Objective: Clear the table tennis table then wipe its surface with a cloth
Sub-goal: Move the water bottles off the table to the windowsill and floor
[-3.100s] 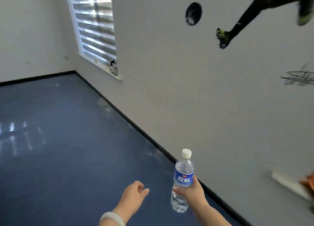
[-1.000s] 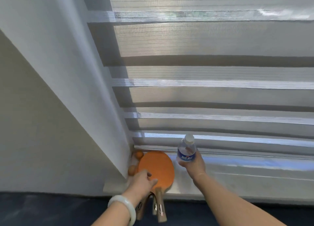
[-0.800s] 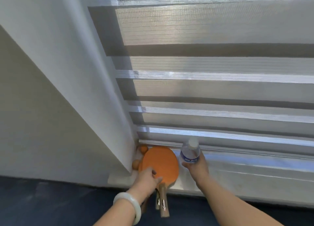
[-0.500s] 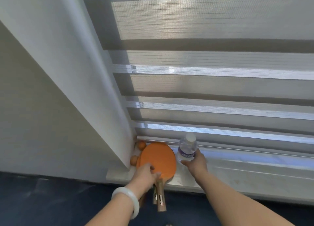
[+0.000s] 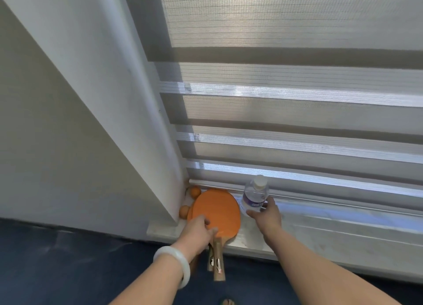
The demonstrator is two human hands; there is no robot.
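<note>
On the windowsill (image 5: 320, 233), the right hand (image 5: 266, 215) grips a clear water bottle (image 5: 255, 196) whose blue label is too blurred to read, while the left hand (image 5: 196, 232) grasps the orange paddles (image 5: 217, 209) just left of it, beside two orange balls (image 5: 195, 192).

Daylight glows through the striped blind (image 5: 297, 94), glaring on the sill (image 5: 343, 231); wide-angle bending at edges, floor dim.
</note>
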